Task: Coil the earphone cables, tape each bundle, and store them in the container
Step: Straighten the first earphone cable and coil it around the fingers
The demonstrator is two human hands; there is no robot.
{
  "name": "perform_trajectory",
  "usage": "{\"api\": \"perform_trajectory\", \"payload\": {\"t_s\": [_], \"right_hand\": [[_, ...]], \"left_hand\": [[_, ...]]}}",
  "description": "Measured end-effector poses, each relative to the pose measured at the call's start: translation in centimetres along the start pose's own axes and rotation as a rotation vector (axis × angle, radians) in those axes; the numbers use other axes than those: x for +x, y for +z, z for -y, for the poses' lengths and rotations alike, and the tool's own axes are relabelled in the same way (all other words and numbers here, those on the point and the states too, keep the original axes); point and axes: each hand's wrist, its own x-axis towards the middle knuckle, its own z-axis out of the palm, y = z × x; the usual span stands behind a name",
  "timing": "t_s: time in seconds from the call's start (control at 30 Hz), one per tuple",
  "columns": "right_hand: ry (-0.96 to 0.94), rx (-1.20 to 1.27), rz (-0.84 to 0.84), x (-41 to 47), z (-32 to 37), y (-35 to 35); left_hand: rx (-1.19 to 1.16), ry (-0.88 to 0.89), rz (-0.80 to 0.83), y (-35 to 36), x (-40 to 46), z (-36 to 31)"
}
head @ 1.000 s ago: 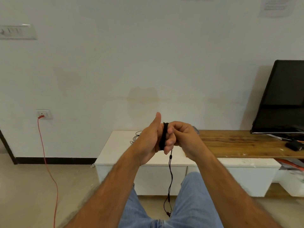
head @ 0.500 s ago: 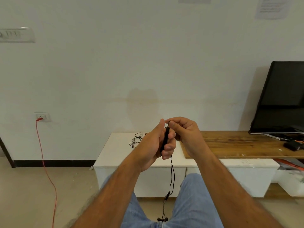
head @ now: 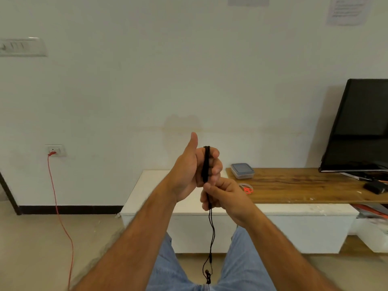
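Thin black earphone cable [head: 206, 162] looped round left hand [head: 193, 171] fingers; right hand [head: 222, 198] pinching its dangling strands.

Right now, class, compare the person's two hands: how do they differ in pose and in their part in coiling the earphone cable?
The left hand is raised, thumb pointing up, with the coiled cable looped around its curled fingers; the right hand sits lower, just beneath it. The left hand carries the finished loops, while the right hand pinches the loose strand, whose tail hangs down between the knees. Both grip the same black earphone cable.
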Motion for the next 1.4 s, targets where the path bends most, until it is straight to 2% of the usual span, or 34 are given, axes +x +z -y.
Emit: {"api": "perform_trajectory", "payload": {"t_s": [0.27, 0.4, 0.53, 0.63, 0.73, 0.8, 0.93, 1.07, 1.4], "right_hand": [[0.077, -0.044, 0.036, -0.9, 0.6, 0.7], [0.069, -0.111, 0.049, -1.3, 1.2, 0.7], [0.080, -0.198, 0.080, -1.4, 3.0, 0.1], [0.097, -0.477, 0.089, -1.1, 4.6, -0.5], [-0.010, -0.821, 0.062, -0.5, 6.1, -0.9], [-0.071, -0.928, 0.038, -0.2, 7.0, -1.0], [-0.152, -1.123, 0.004, 0.1, 8.7, -1.4], [-0.222, -1.126, 0.035, 0.4, 9.5, -1.7], [-0.213, -0.597, 0.034, 0.9, 9.6, -3.5]], "left_hand": [[-0.029, 0.072, -0.106, -0.6, 1.1, -0.3], [0.039, 0.081, -0.155, -1.4, 1.5, -0.6], [0.203, 0.010, -0.140, -1.7, 1.4, -0.7], [0.423, -0.100, -0.111, -1.5, 1.2, -0.5], [0.567, -0.192, -0.070, -1.2, 1.0, -0.3], [0.588, -0.205, -0.016, -0.9, 0.8, -0.2], [0.463, -0.236, 0.092, -0.8, 0.5, 0.1], [0.406, -0.256, 0.126, -0.8, 0.7, 0.4], [0.206, -0.292, 0.091, -0.1, 0.2, -0.1]]}}
